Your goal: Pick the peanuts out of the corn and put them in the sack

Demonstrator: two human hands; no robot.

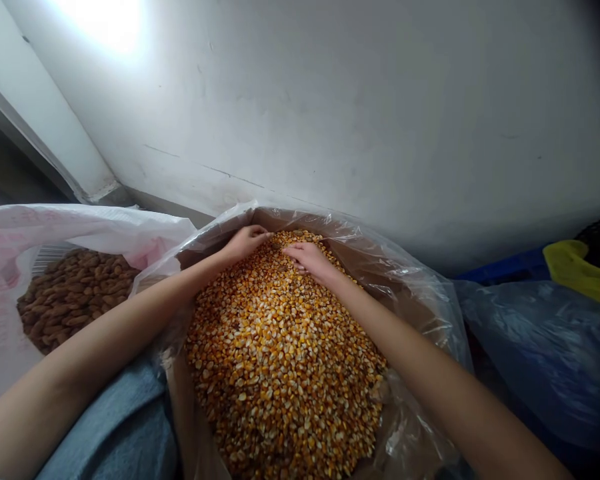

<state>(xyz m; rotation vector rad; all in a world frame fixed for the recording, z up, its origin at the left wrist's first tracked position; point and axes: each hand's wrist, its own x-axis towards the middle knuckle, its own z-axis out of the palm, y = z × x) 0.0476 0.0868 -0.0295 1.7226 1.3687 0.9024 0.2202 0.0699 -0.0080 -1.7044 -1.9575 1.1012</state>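
Note:
Loose yellow-orange corn kernels [285, 347] fill a box lined with a clear plastic bag [405, 260]. Both my hands reach to the far end of the heap, a small gap between them. My left hand [247, 241] is at the far left of the corn, its fingers bent together and pointing right. Close by, my right hand [307, 257] touches the top of the kernels with curled, pinched fingers pointing left. Whatever either hand may hold between the fingertips is too small to make out.
A white sack [165, 230] of unshelled peanuts [77, 297] stands on the left, beside my denim-covered knee [120, 427]. Behind the box rises a white wall [330, 113]. To the right lie a bluish plastic bag [545, 347] and a yellow item [577, 270].

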